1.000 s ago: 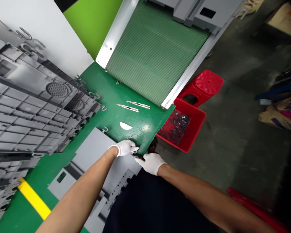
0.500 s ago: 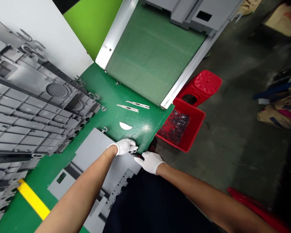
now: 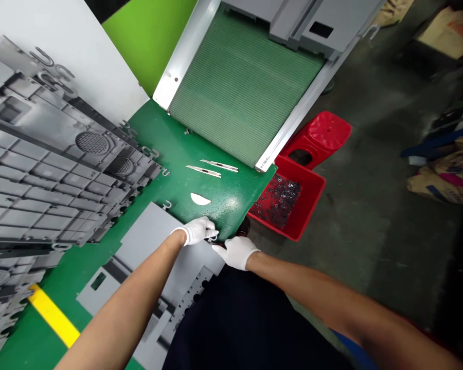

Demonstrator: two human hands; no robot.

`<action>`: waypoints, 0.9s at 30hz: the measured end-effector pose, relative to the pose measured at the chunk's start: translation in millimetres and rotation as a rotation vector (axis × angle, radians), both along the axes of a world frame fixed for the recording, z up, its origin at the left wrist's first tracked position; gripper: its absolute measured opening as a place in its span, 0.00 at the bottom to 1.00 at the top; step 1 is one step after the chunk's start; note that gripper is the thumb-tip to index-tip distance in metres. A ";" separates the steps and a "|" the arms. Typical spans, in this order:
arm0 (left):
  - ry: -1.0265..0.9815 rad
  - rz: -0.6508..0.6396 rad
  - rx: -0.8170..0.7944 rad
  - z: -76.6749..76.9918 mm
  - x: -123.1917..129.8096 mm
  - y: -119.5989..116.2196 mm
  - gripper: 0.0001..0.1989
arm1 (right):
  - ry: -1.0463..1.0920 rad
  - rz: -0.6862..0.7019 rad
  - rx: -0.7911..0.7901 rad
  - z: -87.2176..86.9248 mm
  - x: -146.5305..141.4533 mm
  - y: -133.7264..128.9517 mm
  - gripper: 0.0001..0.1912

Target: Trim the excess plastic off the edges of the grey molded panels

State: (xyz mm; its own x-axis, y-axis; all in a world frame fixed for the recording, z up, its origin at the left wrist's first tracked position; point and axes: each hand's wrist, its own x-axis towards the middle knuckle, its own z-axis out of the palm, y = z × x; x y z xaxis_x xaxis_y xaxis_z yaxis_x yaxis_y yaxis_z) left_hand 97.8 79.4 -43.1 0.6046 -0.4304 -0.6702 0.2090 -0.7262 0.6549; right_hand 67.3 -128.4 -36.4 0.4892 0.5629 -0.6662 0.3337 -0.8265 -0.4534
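Observation:
My left hand, in a white glove, pinches a small curved plastic hook at the far corner of a grey plastic panel. My right hand, also gloved, is closed round what look like cutting pliers, dark with a bit of red and mostly hidden by the fingers. Their tip points left, close to the hook. The panel lies tilted across the green table edge, against my body. Another hook sticks out from its upper edge.
Two craft knives and a white half-round piece lie on the table. Ribbed grey panels stand at left. Beyond is a green conveyor belt carrying a grey panel. At right are a red bin of dark scraps and a red stool.
My right hand has shifted slightly up and to the left. My left hand has risen a touch and stays at the panel corner. The view has barely moved.

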 end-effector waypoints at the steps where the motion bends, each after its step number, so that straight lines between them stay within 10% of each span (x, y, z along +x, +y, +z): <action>1: 0.006 0.005 -0.005 0.5 -0.7 0.1 0.23 | 0.001 -0.003 0.003 0.6 1.0 -0.2 0.50; 27: -0.030 0.076 -0.015 2.2 -3.5 1.1 0.25 | 0.010 -0.041 0.001 5.7 2.5 -11.3 0.45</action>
